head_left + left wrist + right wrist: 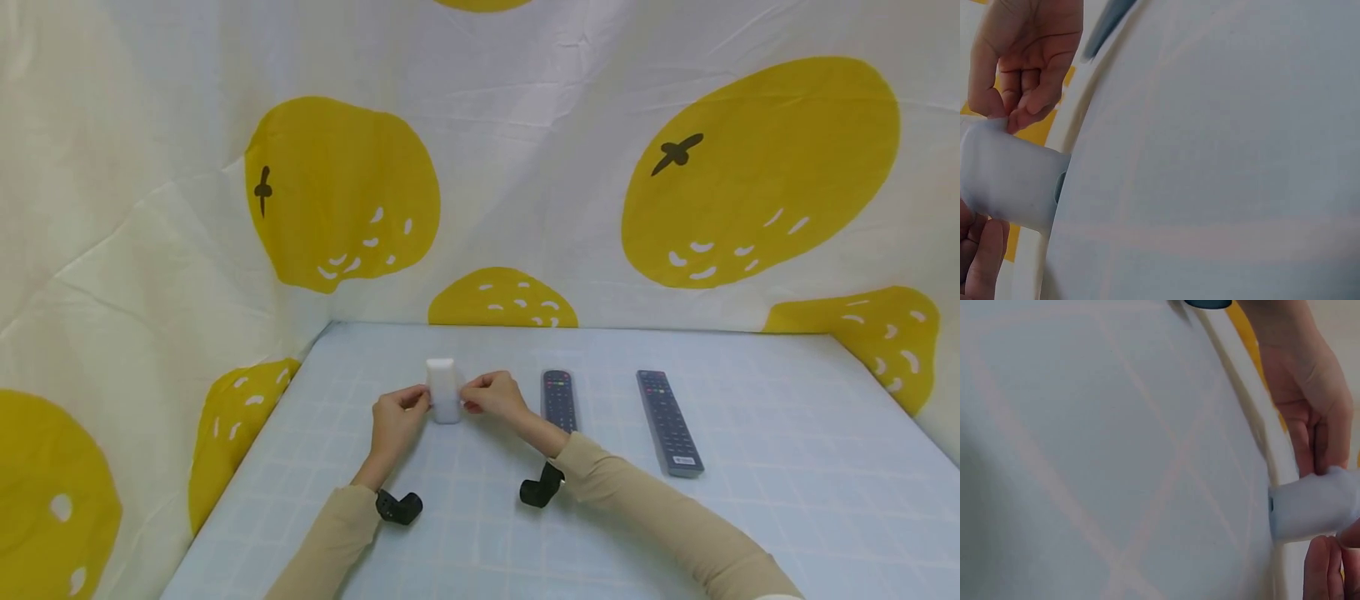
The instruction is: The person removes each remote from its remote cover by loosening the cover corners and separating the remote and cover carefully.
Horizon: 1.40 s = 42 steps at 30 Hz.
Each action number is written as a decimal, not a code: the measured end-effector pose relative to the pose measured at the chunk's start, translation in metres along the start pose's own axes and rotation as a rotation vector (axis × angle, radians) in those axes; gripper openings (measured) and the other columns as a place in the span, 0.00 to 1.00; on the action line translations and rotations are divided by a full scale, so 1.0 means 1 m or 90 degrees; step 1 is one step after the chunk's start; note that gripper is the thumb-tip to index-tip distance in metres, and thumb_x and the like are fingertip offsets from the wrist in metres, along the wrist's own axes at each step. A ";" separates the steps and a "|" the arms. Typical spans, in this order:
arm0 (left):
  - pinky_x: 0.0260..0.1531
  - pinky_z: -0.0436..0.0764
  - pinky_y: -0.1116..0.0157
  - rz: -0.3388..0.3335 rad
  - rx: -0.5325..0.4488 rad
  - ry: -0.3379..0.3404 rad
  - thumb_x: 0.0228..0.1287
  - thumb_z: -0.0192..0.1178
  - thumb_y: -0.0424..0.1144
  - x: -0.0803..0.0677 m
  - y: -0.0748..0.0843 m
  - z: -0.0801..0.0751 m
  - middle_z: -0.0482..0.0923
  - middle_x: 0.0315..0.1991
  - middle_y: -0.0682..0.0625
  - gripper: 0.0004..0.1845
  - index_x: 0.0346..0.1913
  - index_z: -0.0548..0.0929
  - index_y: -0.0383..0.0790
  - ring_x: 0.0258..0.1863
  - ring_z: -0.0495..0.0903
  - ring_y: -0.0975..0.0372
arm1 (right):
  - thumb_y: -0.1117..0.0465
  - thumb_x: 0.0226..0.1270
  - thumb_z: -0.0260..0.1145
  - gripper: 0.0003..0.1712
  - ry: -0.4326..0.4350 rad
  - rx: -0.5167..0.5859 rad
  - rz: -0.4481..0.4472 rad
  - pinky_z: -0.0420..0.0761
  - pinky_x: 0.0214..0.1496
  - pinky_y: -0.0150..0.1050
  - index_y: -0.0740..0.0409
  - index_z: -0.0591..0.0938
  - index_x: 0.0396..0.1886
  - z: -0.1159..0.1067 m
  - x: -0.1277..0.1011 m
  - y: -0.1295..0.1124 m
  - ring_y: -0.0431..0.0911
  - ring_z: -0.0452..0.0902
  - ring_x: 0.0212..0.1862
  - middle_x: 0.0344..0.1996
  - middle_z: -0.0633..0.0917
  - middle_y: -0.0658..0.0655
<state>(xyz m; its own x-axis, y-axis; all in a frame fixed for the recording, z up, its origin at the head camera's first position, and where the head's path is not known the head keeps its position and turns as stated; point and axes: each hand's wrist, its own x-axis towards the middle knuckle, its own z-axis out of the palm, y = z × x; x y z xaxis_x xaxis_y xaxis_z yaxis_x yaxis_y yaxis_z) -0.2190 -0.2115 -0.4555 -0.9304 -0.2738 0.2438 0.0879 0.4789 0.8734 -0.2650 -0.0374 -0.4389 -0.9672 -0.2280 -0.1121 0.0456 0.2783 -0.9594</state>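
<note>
A smooth white block-shaped thing (445,392) with rounded edges stands upright on the table; its kind is not clear. Close to its foot, a small dark opening shows in the left wrist view. On its left side my left hand (397,423) pinches the edge with thumb and fingertips. My right hand (495,395) pinches the opposite edge, and a thin bit of the white surface lies between its fingertips in the left wrist view. Most of the left hand is cut off in that view. To the right of the hands lies a dark remote control (558,400), partly covered by the right forearm.
A second, longer dark remote control (670,423) lies farther right on the pale checked tablecloth (795,467). White fabric with yellow fruit prints (345,192) hangs behind and beside the table. Black wrist cameras (399,507) sit on both wrists.
</note>
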 end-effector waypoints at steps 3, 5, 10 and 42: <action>0.31 0.80 0.73 0.001 0.017 0.001 0.60 0.63 0.32 -0.001 -0.001 0.000 0.87 0.36 0.39 0.09 0.40 0.87 0.31 0.34 0.87 0.55 | 0.65 0.54 0.68 0.08 -0.003 -0.016 -0.007 0.83 0.29 0.33 0.68 0.86 0.31 0.001 -0.001 0.003 0.40 0.80 0.22 0.22 0.87 0.59; 0.31 0.81 0.73 0.008 0.023 0.000 0.60 0.63 0.31 -0.002 -0.002 0.001 0.87 0.36 0.39 0.09 0.40 0.87 0.31 0.33 0.87 0.55 | 0.65 0.53 0.68 0.08 0.000 -0.021 -0.015 0.81 0.27 0.32 0.67 0.86 0.30 0.002 -0.001 0.006 0.41 0.81 0.21 0.22 0.87 0.59; 0.29 0.80 0.74 -0.002 0.004 -0.007 0.60 0.62 0.30 0.000 -0.007 0.004 0.86 0.36 0.36 0.09 0.41 0.87 0.29 0.33 0.87 0.54 | 0.65 0.53 0.68 0.08 -0.006 0.000 0.001 0.83 0.29 0.33 0.67 0.86 0.31 0.002 0.003 0.009 0.40 0.81 0.22 0.23 0.87 0.60; 0.49 0.80 0.61 -0.151 0.000 -0.176 0.59 0.65 0.38 0.009 0.006 -0.017 0.84 0.47 0.39 0.19 0.50 0.83 0.31 0.48 0.82 0.55 | 0.67 0.59 0.66 0.17 -0.120 0.170 0.078 0.84 0.46 0.38 0.74 0.81 0.46 -0.007 -0.002 0.000 0.37 0.83 0.30 0.31 0.87 0.54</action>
<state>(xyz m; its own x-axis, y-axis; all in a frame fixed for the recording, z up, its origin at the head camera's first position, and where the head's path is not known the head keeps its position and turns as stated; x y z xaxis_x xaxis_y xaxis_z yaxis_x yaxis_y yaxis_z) -0.2206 -0.2250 -0.4412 -0.9859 -0.1415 -0.0891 -0.1423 0.4294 0.8918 -0.2647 -0.0302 -0.4366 -0.8886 -0.3833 -0.2521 0.2457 0.0665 -0.9671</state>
